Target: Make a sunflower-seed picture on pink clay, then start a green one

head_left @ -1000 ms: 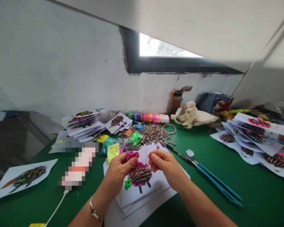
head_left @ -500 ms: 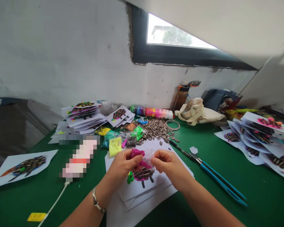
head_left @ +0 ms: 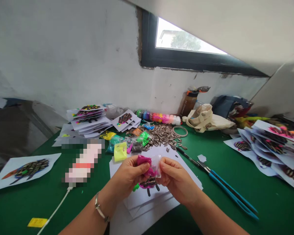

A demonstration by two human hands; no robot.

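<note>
Magenta modelling clay (head_left: 144, 160) sits pinched between the thumb and fingers of my left hand (head_left: 128, 173). My right hand (head_left: 178, 178) is closed on the edge of a clear plastic bag (head_left: 156, 162), which also has magenta clay in it and reaches across to the left hand. Just below both hands, a sunflower-seed picture (head_left: 149, 183) with a magenta edge and a green bit of clay lies on stacked white paper (head_left: 143, 209). My fingers hide part of that picture.
Behind the paper are loose sunflower seeds (head_left: 161, 133), a yellow clay packet (head_left: 120, 151) and a tape ring (head_left: 180, 131). Blue-handled scissors (head_left: 232, 192) and a black pen (head_left: 189, 156) lie to the right. Finished pictures are piled left (head_left: 90, 122) and right (head_left: 271, 143).
The clay and plastic bag are held slightly higher and closer together, and the hands cover more of the picture. The whole view has shifted a little.
</note>
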